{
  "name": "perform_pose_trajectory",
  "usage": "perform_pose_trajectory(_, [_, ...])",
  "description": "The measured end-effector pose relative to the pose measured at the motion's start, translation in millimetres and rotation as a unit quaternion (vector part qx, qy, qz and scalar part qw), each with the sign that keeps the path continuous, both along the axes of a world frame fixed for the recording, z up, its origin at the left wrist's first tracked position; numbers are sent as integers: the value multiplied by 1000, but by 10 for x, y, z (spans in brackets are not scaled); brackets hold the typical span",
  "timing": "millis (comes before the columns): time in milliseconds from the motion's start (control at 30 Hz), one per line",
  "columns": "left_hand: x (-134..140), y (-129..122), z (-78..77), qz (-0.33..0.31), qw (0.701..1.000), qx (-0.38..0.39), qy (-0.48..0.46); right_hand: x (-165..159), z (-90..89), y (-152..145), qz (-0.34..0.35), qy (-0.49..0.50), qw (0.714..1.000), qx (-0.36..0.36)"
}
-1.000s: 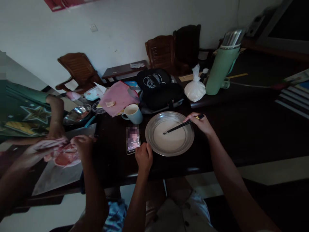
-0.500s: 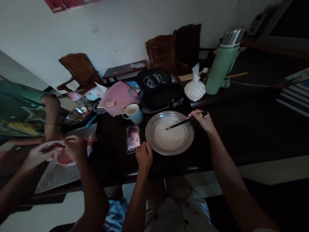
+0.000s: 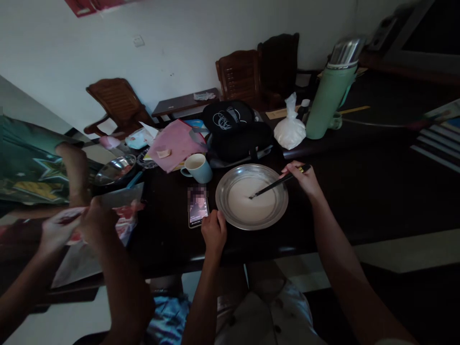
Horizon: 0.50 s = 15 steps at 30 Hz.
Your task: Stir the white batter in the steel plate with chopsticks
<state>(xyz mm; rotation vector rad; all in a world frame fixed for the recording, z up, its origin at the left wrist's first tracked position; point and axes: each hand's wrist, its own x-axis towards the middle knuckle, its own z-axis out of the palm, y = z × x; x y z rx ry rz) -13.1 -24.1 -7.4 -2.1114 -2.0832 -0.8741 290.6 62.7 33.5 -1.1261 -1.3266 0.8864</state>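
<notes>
At your far left, a person in a green top (image 3: 34, 163) stands by the desk (image 3: 161, 239); nearer you, another person's hands (image 3: 97, 220) are over raw meat (image 3: 127, 218) on a pale board (image 3: 81, 263). A small steel bowl (image 3: 102, 175) sits behind that board. Next come a pink item (image 3: 176, 146), a pale blue mug (image 3: 201, 172) and, in front of it, a lit phone (image 3: 197, 211). Your left hand (image 3: 214, 233) is curled between the phone and the near-left rim of the wide metal bowl (image 3: 251, 225); you cannot tell whether it grips that rim. The bowl stands in front of you, holding a pale liquid (image 3: 239, 203). Your right hand (image 3: 301, 178), over the bowl's right side, holds black chopsticks (image 3: 275, 183), fingers closed, tips at the liquid. Behind, to the right, are a tied bag of white powder (image 3: 290, 133) and a green flask (image 3: 327, 105).
</notes>
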Motion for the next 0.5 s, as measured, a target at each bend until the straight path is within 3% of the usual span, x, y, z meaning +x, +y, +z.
perform_pose_trajectory(167, [-10,10,-7,-2,1000,-2,5,-73,22,-16,57,-35,998,7])
perform_pose_trajectory(367, [-11,19,-15,-7,1000,1,-2,-7,1,18,-16,11,1000,10])
perform_pose_trajectory(500, [-13,17,-17,-7,1000,1,-10,-24,0,-6,27,6,1000,-7])
